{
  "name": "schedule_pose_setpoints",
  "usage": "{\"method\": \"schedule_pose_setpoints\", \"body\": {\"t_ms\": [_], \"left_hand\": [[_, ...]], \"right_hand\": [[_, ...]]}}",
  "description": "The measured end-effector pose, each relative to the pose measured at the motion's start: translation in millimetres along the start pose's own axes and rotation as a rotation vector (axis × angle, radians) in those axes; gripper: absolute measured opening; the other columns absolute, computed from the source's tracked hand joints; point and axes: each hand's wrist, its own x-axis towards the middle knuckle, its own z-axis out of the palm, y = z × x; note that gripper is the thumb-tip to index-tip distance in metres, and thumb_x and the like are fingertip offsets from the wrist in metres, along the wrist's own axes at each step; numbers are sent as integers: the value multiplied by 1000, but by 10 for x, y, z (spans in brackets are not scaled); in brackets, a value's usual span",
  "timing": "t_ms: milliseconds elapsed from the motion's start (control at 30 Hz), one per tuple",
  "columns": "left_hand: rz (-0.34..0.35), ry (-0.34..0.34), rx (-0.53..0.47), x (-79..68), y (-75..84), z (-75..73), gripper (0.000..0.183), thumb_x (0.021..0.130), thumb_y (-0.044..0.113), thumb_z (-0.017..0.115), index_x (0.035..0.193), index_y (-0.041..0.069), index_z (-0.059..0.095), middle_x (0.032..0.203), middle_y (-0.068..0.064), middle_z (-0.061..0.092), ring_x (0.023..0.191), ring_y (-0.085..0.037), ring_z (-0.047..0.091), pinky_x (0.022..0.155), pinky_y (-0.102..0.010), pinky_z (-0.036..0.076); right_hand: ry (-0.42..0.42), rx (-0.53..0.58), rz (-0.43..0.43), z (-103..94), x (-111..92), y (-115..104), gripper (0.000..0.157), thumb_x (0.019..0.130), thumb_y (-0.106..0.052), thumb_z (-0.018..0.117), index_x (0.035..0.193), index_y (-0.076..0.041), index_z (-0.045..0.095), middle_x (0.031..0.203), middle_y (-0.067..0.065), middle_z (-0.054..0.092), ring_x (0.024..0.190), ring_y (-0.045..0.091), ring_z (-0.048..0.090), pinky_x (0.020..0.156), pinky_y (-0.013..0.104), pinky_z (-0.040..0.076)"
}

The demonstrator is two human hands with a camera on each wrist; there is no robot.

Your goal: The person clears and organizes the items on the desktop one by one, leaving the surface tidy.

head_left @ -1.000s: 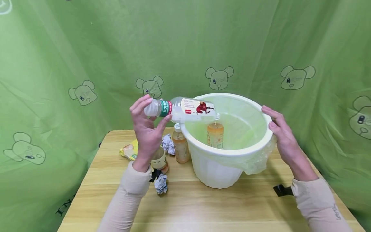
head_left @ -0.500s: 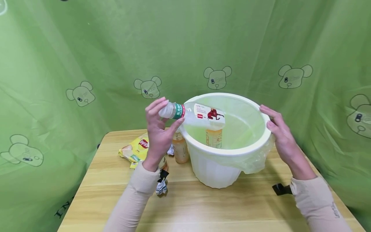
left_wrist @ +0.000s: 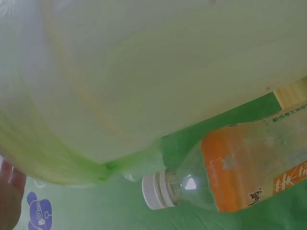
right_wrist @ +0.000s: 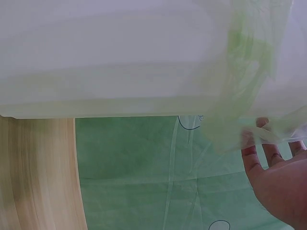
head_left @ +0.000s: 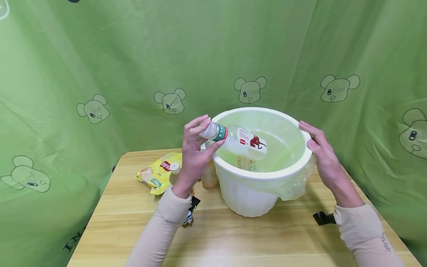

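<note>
- Two bare hands of mine are seen; clock directions refer to the head view, centred on the white bin (head_left: 247, 196), with twelve farthest from me.
- My left hand (head_left: 197, 154), at nine o'clock, pinches the cap end of a clear bottle (head_left: 241, 142) between thumb and fingers.
- That bottle has a green neck band and a red figure on its label; it tilts from ten toward four, cap end higher, its base within the outline of the bin's mouth.
- My right hand (head_left: 328, 163), at three o'clock, rests against the rim with fingers extended rather than curled.
- A pale green liner (head_left: 293, 187) is folded over the rim and hangs loose at four.
- Inside the bin, just off centre toward nine, an orange-labelled bottle (head_left: 246, 164) is partly covered by the clear one.
- On the wooden table (head_left: 250, 244), an amber bottle (head_left: 209, 176) stands just beside the bin at nine; farther out lies a yellow chip packet (head_left: 156, 174).
- Crumpled paper (head_left: 188, 218), at eight, is partly hidden by my left sleeve (head_left: 166, 218).
- A green curtain (head_left: 260, 48) with bear-head outlines hangs at twelve.
</note>
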Motion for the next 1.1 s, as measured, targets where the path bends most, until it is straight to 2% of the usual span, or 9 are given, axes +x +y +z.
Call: {"method": "schedule_pose_setpoints", "body": {"t_ms": [333, 567, 800, 900, 1100], "left_hand": [[-8, -82, 56, -32, -20, 54, 63, 83, -13, 77, 137, 2, 51, 146, -27, 43, 126, -41, 58, 102, -37, 60], [11, -148, 87, -6, -16, 31, 60, 85, -10, 77, 139, -2, 52, 149, -27, 43, 125, -43, 59, 102, -35, 60], [38, -228, 159, -3, -14, -23, 55, 89, -4, 76, 140, 1, 55, 155, -20, 45, 129, -35, 60, 102, -31, 59], [48, -242, 154, 0, -13, -31, 56, 89, -3, 76, 141, 0, 55, 156, -20, 44, 134, -33, 57, 104, -33, 58], [57, -239, 150, 11, -1, -44, 57, 88, -4, 77, 140, -2, 55, 153, -22, 46, 133, -34, 58, 105, -34, 58]], "right_hand": [[5, 51, -7, 1, -5, 6, 47, 108, -12, 39, 155, -6, 45, 164, 0, 37, 154, 17, 24, 127, 19, 15], [12, 53, 0, 8, -3, 9, 47, 108, -12, 40, 155, -6, 45, 164, 1, 37, 154, 18, 24, 127, 20, 14], [5, 53, 1, 15, -7, 21, 47, 108, -12, 40, 155, -6, 44, 164, 1, 37, 154, 18, 24, 126, 17, 18], [3, 49, 1, 13, -6, 23, 47, 109, -12, 40, 155, -6, 44, 165, 0, 37, 154, 17, 24, 126, 17, 18], [4, 56, 0, 15, 1, 17, 47, 109, -12, 39, 155, -7, 44, 165, 0, 36, 154, 17, 23, 127, 19, 15]]}}
